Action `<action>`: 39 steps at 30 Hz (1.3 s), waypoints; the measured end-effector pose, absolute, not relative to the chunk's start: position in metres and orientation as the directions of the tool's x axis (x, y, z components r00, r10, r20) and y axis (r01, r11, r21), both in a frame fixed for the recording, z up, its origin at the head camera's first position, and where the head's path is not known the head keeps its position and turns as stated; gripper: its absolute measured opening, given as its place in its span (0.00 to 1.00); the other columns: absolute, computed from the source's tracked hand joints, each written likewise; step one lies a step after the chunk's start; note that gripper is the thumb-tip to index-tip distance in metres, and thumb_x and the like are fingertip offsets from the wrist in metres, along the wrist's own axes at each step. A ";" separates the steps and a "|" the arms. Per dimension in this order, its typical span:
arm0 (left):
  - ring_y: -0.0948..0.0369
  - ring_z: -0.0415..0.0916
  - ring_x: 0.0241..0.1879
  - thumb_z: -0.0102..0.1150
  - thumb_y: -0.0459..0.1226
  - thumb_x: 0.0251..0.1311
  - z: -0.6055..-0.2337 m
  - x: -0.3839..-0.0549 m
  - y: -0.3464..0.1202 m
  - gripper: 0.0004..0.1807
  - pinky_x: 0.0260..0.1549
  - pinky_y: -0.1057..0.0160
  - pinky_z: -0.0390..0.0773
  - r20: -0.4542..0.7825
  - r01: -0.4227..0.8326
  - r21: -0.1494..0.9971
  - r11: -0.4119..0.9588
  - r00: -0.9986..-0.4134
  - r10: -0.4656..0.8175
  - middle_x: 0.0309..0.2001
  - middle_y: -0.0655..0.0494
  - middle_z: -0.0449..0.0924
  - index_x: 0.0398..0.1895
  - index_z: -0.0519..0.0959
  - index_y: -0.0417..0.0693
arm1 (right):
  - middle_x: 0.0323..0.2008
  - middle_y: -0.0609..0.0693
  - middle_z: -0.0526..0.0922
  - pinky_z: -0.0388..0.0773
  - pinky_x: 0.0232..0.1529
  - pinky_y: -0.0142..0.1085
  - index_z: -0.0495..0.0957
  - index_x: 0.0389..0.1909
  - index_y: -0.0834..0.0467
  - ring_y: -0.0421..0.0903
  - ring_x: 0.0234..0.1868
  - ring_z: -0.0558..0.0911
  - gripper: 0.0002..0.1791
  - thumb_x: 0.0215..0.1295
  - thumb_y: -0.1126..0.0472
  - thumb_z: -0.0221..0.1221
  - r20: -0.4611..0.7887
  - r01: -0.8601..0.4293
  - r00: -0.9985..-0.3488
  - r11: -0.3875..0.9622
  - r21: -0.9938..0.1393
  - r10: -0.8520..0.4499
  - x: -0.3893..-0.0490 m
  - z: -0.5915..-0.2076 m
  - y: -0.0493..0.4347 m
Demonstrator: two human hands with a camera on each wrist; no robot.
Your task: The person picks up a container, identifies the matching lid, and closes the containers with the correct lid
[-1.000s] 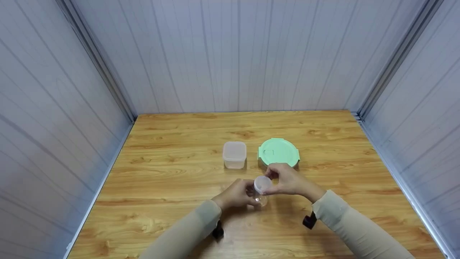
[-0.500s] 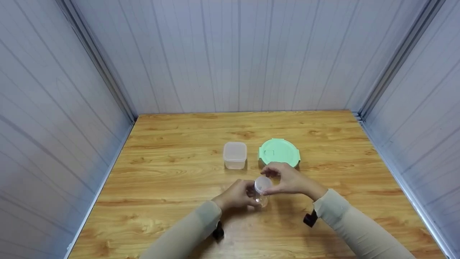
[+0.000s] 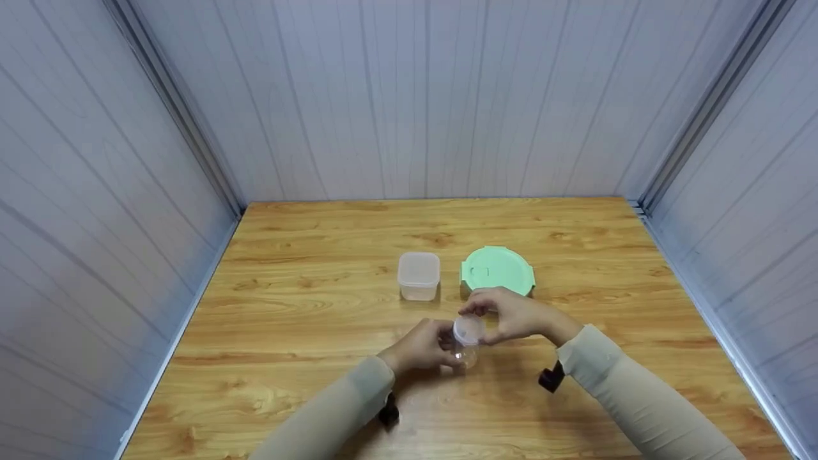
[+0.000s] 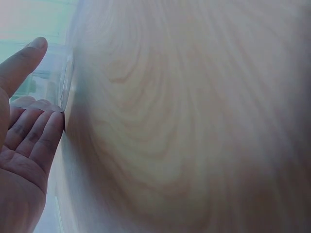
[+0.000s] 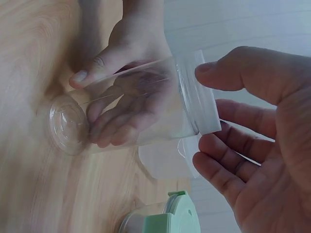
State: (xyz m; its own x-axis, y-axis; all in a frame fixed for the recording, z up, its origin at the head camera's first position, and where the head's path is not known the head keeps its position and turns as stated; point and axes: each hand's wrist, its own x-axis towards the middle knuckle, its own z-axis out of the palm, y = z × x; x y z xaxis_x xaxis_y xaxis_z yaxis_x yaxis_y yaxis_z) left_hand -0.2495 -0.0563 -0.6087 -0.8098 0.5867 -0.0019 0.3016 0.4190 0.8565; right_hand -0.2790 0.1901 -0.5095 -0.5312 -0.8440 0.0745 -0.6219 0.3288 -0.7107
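Note:
A clear, empty-looking jar (image 3: 468, 355) stands on the table with a whitish translucent lid (image 5: 201, 94) on its mouth. From the left side my left hand (image 3: 420, 345) grips the jar's body; in the right wrist view its thumb lies on one side and its fingers show through the clear wall. My right hand (image 3: 519, 315) is at the lid, its thumb against the rim on one side and its curled fingers on the far side. In the left wrist view only part of the left hand (image 4: 29, 136) and the jar's base edge appear.
Behind the jar stands a square translucent container (image 3: 418, 275) with a lid. To its right is a round container with a mint-green clip lid (image 3: 497, 268), close behind the right hand. White panel walls (image 3: 409, 102) enclose the wooden table (image 3: 307, 281) at the back and sides.
My right hand has turned slightly about the lid: its thumb has shifted from the lid's front to its right side, and its fingertips have moved left. The left hand and jar stay put.

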 end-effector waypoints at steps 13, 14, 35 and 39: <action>0.68 0.84 0.40 0.85 0.34 0.52 -0.608 -0.249 -0.056 0.21 0.46 0.69 0.83 -0.002 0.283 0.875 0.393 -0.809 0.588 0.42 0.57 0.92 0.50 0.88 0.47 | 0.42 0.51 0.88 0.80 0.48 0.31 0.85 0.47 0.59 0.42 0.44 0.82 0.26 0.53 0.53 0.84 0.142 -0.544 -0.713 0.414 -0.730 -0.687 -0.265 -0.525 0.189; 0.68 0.84 0.40 0.85 0.34 0.53 -0.609 -0.249 -0.056 0.21 0.46 0.70 0.83 -0.002 0.283 0.876 0.392 -0.809 0.588 0.42 0.58 0.92 0.50 0.88 0.47 | 0.41 0.50 0.88 0.79 0.47 0.31 0.85 0.47 0.59 0.42 0.42 0.82 0.25 0.53 0.52 0.84 0.150 -0.542 -0.723 0.419 -0.728 -0.674 -0.263 -0.527 0.188; 0.72 0.81 0.37 0.85 0.34 0.53 -0.608 -0.249 -0.056 0.19 0.45 0.70 0.83 0.014 0.299 0.870 0.391 -0.808 0.589 0.39 0.63 0.89 0.47 0.88 0.47 | 0.40 0.47 0.84 0.82 0.47 0.39 0.80 0.45 0.56 0.46 0.43 0.82 0.28 0.56 0.44 0.82 0.192 -0.540 -0.796 0.530 -0.654 -0.574 -0.247 -0.531 0.182; 0.72 0.81 0.37 0.85 0.34 0.52 -0.609 -0.250 -0.055 0.20 0.44 0.70 0.82 0.006 0.296 0.868 0.399 -0.810 0.586 0.38 0.63 0.89 0.47 0.88 0.47 | 0.49 0.54 0.86 0.85 0.54 0.49 0.81 0.57 0.62 0.47 0.49 0.83 0.30 0.61 0.50 0.80 0.157 -0.556 -0.731 0.446 -0.702 -0.665 -0.256 -0.526 0.187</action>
State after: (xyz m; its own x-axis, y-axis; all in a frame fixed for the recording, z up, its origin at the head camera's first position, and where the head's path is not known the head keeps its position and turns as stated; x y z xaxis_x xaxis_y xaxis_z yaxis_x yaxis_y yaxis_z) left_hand -0.2496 -0.0554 -0.6092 -0.8100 0.5863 0.0065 0.2958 0.3991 0.8679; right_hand -0.2560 0.1872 -0.5262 -0.7306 -0.6646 0.1567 -0.5560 0.4458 -0.7015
